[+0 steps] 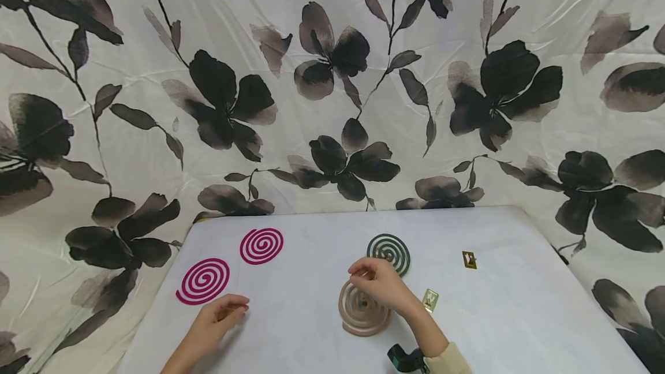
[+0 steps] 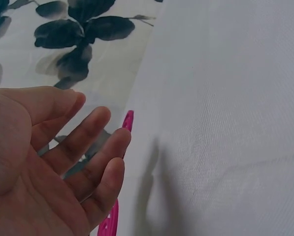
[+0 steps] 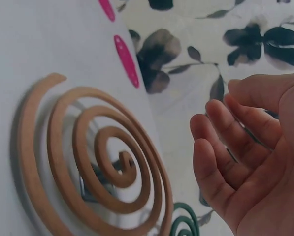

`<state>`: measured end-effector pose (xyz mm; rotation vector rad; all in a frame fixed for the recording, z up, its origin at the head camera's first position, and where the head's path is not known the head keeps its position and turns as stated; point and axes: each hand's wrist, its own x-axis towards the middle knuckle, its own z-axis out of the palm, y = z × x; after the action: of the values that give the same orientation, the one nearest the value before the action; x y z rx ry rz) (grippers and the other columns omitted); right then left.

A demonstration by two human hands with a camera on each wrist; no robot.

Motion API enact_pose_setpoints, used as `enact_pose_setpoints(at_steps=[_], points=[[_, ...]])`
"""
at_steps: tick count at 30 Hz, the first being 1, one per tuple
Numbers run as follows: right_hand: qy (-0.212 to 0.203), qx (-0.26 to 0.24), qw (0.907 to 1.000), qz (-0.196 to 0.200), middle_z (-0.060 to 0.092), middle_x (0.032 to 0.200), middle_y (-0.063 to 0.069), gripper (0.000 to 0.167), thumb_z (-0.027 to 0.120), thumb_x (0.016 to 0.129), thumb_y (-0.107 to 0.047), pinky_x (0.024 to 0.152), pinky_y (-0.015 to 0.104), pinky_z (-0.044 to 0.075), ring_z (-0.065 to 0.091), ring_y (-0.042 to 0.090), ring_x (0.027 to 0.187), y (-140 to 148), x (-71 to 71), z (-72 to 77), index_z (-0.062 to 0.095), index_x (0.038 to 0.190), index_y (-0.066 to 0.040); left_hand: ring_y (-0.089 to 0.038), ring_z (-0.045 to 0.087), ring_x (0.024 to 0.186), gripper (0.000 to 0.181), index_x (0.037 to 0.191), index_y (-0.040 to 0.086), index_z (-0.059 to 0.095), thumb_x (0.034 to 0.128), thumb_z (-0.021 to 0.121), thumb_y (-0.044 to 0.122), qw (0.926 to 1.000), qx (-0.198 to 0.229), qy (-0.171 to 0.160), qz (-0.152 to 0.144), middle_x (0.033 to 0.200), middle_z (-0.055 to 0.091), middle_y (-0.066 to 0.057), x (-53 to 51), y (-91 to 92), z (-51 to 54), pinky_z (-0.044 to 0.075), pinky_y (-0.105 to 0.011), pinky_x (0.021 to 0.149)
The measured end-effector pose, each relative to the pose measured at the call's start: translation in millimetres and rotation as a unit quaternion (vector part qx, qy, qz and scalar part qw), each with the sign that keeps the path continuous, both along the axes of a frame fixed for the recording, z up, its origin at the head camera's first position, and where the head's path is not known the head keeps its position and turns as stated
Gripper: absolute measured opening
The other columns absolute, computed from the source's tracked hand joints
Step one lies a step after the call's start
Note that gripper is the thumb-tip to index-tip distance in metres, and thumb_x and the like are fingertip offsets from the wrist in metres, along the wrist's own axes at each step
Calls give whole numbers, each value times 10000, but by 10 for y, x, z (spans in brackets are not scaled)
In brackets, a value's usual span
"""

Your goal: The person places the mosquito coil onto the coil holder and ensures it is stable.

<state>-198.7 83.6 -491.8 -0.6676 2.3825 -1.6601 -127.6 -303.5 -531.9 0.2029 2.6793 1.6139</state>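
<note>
My right hand (image 1: 383, 284) hovers over a brown mosquito coil (image 1: 353, 322), its fingers loosely bent and holding nothing. In the right wrist view the brown coil (image 3: 53, 162) sits raised off the table, with a small metal stand (image 3: 87, 189) under its middle. Just behind lies a green coil (image 1: 402, 253), partly covered by the hand. My left hand (image 1: 213, 323) floats above the table, nearest to a pink coil (image 1: 202, 281); the left wrist view shows its fingers relaxed around nothing. Farther back lies a second pink coil (image 1: 261, 246).
One small gold metal stand (image 1: 430, 300) lies beside my right wrist, and another metal stand (image 1: 470, 260) is farther right. A black device (image 1: 402, 358) is at my right forearm. The white table (image 1: 312, 281) ends at a floral cloth (image 1: 332, 103) behind it.
</note>
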Motion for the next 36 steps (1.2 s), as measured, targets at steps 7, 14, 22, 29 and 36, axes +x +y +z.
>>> enact_pose_setpoints(at_steps=[7, 14, 22, 29, 36], points=[[8, 155, 9998, 128, 662, 890, -13, 97, 670, 913, -125, 656, 262, 501, 598, 156, 778, -134, -5, -15, 697, 1001, -97, -191, 663, 863, 192, 1097, -51, 645, 943, 622, 63, 9999, 0, 53, 154, 980, 689, -152, -7, -18, 18, 529, -245, 714], [61, 330, 9992, 223, 650, 871, -38, 77, 663, 915, -133, 615, 258, 490, 589, 143, 730, -266, -34, -18, 696, 982, -116, -160, 672, 832, 159, 1064, -73, 646, 930, 621, 7, 9986, 158, 466, 177, 935, 693, -160, -9, -37, -7, 530, -240, 688], [43, 347, 9986, 392, 646, 854, -44, 72, 665, 914, -136, 604, 245, 480, 578, 117, 697, -390, -92, -44, 698, 975, -117, -160, 674, 831, 147, 1063, -66, 651, 933, 603, -15, 9984, 195, 392, 361, 934, 692, -154, -47, -114, -39, 534, -243, 692], [-172, 497, 9970, 563, 643, 856, -62, 73, 655, 920, -187, 585, 252, 478, 583, 111, 700, -487, -99, -27, 692, 981, -169, -139, 676, 815, 134, 1044, -72, 657, 925, 604, -42, 9971, 136, 568, 490, 915, 694, -157, -64, -220, -113, 534, -225, 688], [-135, 405, 9973, 598, 638, 831, -54, 78, 661, 909, -126, 579, 233, 463, 571, 96, 673, -605, -98, -42, 698, 973, -100, -149, 676, 779, 121, 1025, -106, 645, 923, 594, -66, 9945, 234, 888, 510, 877, 688, -171, -73, -312, -126, 535, -204, 692]])
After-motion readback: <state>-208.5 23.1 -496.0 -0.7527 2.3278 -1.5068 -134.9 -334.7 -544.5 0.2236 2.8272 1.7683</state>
